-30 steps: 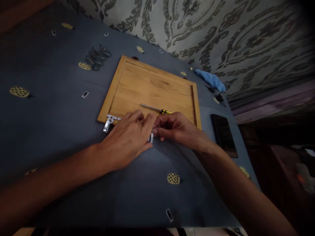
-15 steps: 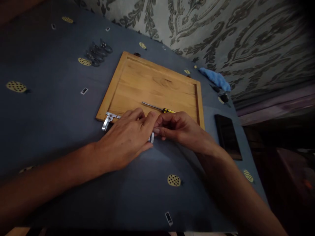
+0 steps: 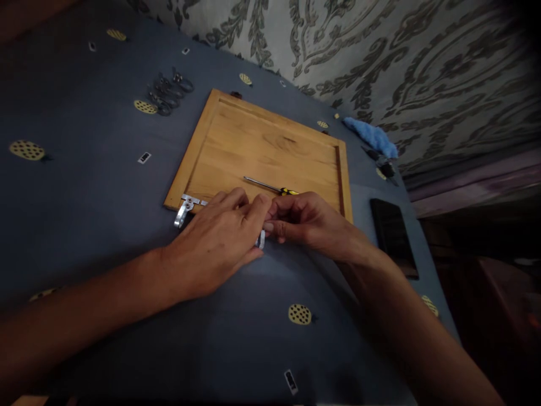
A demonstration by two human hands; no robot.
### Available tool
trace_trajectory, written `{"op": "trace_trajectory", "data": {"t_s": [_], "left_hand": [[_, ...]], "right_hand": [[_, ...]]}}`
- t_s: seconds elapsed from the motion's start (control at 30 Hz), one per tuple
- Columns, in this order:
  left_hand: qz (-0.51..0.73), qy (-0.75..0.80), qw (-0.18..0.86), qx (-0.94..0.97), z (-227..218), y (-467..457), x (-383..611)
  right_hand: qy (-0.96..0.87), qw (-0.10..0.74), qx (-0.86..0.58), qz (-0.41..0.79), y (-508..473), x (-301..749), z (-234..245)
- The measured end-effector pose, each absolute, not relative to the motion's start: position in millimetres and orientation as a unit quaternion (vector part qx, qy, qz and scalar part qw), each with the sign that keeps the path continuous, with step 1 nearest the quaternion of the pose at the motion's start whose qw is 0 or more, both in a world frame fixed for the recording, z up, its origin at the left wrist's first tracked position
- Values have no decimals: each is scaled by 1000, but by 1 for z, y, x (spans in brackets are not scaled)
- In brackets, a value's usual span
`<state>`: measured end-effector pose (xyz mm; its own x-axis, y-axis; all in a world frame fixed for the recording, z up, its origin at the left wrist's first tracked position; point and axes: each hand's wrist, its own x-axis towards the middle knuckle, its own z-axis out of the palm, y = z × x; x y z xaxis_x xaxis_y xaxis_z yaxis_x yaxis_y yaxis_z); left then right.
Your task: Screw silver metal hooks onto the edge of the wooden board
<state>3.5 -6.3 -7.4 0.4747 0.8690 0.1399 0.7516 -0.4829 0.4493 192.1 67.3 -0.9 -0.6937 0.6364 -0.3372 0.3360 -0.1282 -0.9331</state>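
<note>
Wooden panel (image 3: 270, 146), head view: it lies flat on the bench (image 3: 236, 349), a screwdriver (image 3: 273, 188) resting on it – the left hand (image 3: 215, 242) lies over its near edge, partly covering a metal bracket (image 3: 262, 239), its grip hidden; the right hand (image 3: 306, 225) has its fingers pinched narrow just beside that bracket – whatever they hold, I cannot tell

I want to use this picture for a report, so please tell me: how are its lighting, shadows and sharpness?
In the head view, light is dim, the lower right nearly black; in that view, soft shadows lie on the tablecloth beside both forearms, and the left metal bracket shines; there too, detail between the right-hand fingers is too soft to tell.
</note>
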Motion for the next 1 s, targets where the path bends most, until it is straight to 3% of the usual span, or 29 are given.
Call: {"op": "trace_trajectory", "data": {"t_s": [1.0], "left_hand": [[190, 480, 160, 841, -9, -8, 3]], "right_hand": [[-700, 208, -386, 563, 48, 197, -7]]}}
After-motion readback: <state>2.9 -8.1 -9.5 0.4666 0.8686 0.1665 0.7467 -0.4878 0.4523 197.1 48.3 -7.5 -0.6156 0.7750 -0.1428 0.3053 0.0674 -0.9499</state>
